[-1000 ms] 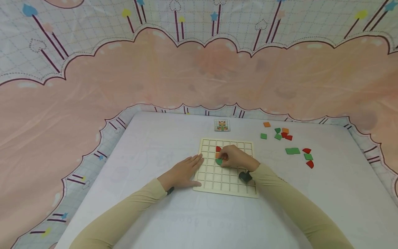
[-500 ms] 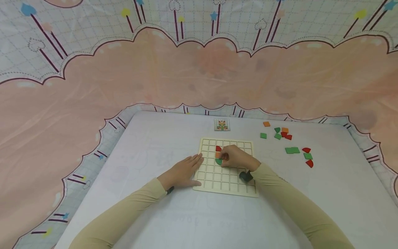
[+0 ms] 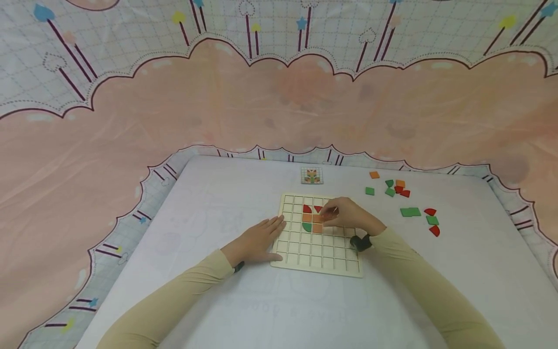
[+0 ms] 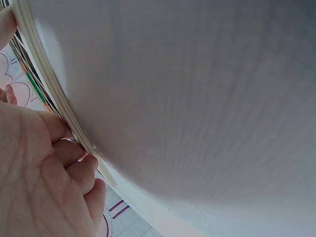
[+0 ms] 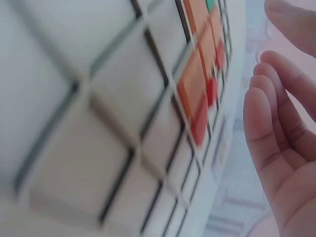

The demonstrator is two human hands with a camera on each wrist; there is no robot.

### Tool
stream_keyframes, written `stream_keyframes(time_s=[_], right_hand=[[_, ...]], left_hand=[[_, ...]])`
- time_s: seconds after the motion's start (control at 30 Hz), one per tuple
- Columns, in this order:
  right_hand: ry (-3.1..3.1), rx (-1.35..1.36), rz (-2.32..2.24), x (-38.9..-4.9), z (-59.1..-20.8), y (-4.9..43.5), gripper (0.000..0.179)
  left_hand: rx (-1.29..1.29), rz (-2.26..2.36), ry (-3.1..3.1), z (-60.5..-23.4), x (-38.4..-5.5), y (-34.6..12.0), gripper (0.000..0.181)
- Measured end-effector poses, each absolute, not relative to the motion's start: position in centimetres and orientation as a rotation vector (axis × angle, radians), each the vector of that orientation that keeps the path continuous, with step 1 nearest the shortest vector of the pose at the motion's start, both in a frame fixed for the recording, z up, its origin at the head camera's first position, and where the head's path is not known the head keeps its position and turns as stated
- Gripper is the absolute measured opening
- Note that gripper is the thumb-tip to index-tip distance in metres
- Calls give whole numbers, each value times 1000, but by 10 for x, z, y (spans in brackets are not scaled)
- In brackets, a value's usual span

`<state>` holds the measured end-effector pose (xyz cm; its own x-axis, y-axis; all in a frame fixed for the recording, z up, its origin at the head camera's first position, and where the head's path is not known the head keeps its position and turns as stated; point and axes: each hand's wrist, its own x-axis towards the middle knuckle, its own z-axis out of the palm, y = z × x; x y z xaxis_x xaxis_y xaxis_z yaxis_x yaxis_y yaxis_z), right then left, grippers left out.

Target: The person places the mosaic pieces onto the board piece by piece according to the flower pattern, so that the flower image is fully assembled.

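A cream grid board lies on the white table with several coloured tiles set in its upper middle cells. Among them are a red piece, orange squares and a green rounded piece. My left hand rests against the board's left edge, fingers on the rim and thumb by the near corner. Over the tiles' right side hovers my right hand. In the right wrist view its fingers are loosely bent, the thumb stands apart and nothing shows between them; red tiles lie beside them.
A small pattern card lies beyond the board. To the right are scattered loose tiles, including an orange one, green pieces and a red one. A patterned cloth hangs behind the table.
My right hand has moved right and slightly up off the tiles, baring orange squares and a second red piece it had covered. The left hand has stayed in place.
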<state>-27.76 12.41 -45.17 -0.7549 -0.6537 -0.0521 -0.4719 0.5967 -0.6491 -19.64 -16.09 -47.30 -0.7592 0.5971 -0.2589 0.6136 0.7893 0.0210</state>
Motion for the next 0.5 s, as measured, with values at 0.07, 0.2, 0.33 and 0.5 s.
stream_keyframes(time_s=[0.07, 0.2, 0.33, 0.5], right_hand=[[2555, -894, -928, -280, -447, 135, 23], [2584, -844, -975, -288, -440, 162, 25], [2636, -771, -1020, -303, -436, 194, 27], [2691, -626, -1041, -321, -427, 233, 34]], left_hand=[[941, -102, 2727, -473, -196, -161, 92], [934, -100, 2724, -473, -196, -161, 91], [931, -104, 2724, -473, -196, -161, 91], [932, -99, 2724, -474, -195, -161, 91]])
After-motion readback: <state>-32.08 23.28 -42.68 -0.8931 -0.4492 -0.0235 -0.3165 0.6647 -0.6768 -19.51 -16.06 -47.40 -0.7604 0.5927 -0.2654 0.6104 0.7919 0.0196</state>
